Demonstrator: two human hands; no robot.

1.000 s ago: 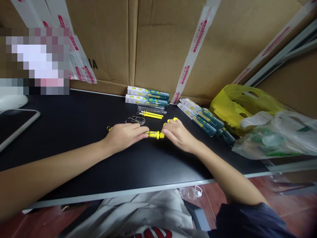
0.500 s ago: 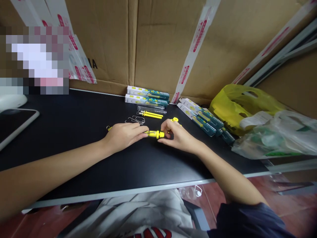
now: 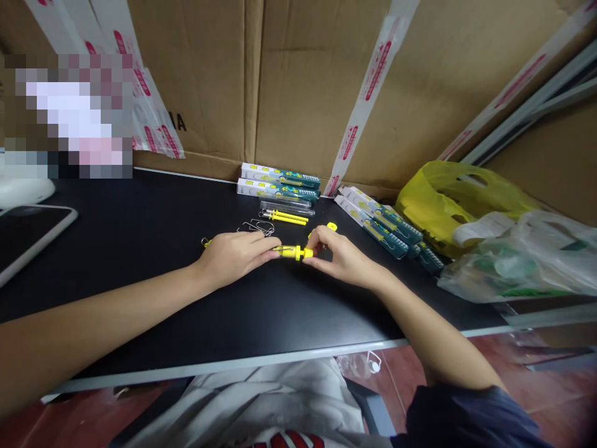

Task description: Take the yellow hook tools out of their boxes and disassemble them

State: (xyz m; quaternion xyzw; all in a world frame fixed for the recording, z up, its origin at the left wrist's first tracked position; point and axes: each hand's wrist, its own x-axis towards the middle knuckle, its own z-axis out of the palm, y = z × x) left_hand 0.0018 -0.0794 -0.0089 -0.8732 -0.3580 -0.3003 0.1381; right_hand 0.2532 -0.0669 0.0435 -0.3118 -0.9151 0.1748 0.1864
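My left hand [image 3: 237,254] is wrapped round a yellow spring scale [image 3: 287,251], held level just over the table, with its ring end showing past the wrist side. With thumb and fingertips my right hand [image 3: 338,254] pinches the yellow end piece [image 3: 308,253] of that scale. Small yellow parts [image 3: 331,226] lie behind the right hand, partly hidden by it. Beyond the left hand sit several wire hooks [image 3: 261,228]. Yellow rods with metal ends [image 3: 289,218] lie behind them, beside clear plastic tubes [image 3: 286,207].
Printed boxes [image 3: 280,188] stand at the back of the black table [image 3: 261,317], with more boxes [image 3: 373,221] to the right. Yellow and clear plastic bags [image 3: 522,255] fill the right end. A phone [image 3: 35,233] lies at left. Cardboard [image 3: 298,93] rises behind.
My right hand has shifted slightly to the right, its fingers now closer together on the end piece. The left hand holds the spring scale as before. The view has moved a little.
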